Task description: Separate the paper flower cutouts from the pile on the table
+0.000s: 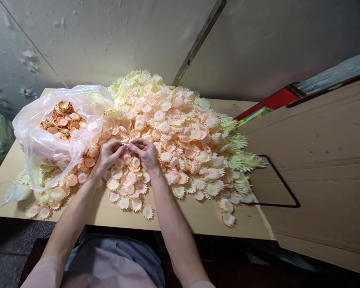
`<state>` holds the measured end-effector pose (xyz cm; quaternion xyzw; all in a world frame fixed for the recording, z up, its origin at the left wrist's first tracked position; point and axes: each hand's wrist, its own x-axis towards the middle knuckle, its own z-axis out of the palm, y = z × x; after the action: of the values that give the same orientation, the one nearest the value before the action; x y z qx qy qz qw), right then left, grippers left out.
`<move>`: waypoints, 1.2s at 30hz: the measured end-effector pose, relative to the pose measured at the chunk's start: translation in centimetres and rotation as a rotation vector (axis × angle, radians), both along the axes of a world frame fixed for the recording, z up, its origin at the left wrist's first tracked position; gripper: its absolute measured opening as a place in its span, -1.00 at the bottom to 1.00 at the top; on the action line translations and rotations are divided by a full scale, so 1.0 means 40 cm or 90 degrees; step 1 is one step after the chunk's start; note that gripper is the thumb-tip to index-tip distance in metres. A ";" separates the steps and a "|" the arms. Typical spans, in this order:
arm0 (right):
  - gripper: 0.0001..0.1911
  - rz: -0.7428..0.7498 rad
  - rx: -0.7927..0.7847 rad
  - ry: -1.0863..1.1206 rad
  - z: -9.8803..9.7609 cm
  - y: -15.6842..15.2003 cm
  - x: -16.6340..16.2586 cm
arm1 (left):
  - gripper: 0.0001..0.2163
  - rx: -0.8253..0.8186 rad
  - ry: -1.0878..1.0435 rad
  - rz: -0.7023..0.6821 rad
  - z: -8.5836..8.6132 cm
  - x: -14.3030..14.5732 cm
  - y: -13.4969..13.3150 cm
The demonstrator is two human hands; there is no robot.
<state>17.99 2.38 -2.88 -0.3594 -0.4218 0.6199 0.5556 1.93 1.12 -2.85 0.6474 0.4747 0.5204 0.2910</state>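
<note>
A big heap of pale peach and cream fabric flower petals (174,132) covers the wooden table (198,218). My left hand (108,154) and my right hand (145,154) meet over the heap's near side, fingertips pinched together on one small flower petal piece (126,143) held between them. Both hands hover just above the loose petals. A clear plastic bag (45,146) lies left of my left hand and holds darker orange-red petals (61,120).
A clear glass bowl (3,194) sits at the table's front left corner. A black wire frame (280,182) lies on a wooden board (324,160) to the right. Grey walls stand behind. Bare tabletop shows along the near edge.
</note>
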 end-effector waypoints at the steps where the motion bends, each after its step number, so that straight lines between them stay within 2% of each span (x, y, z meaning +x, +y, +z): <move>1: -0.71 0.001 -0.001 0.003 0.000 0.000 0.001 | -0.81 0.000 -0.002 -0.001 0.000 0.000 0.000; 10: -0.70 -0.035 0.003 0.013 -0.009 0.002 0.001 | -0.80 0.020 0.035 -0.047 0.006 -0.007 0.004; 17: -0.67 -0.062 -0.028 0.035 -0.002 0.003 -0.002 | -0.75 -0.018 0.014 0.004 0.024 0.003 -0.003; 21: -0.68 -0.083 -0.042 0.058 0.000 0.006 -0.004 | -0.74 -0.039 0.007 -0.009 0.020 0.003 0.001; 30: -0.62 -0.203 -0.108 0.240 -0.007 0.039 0.016 | -0.73 -0.108 -0.054 -0.040 0.028 -0.005 -0.004; 36: -0.63 -0.228 -0.057 0.260 -0.003 0.047 0.034 | -0.74 -0.112 -0.147 0.034 0.017 -0.019 0.006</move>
<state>19.35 4.25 -3.00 -0.3203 -0.2027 0.5893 0.7135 1.19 1.34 -2.16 0.5423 0.4988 0.5553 0.3857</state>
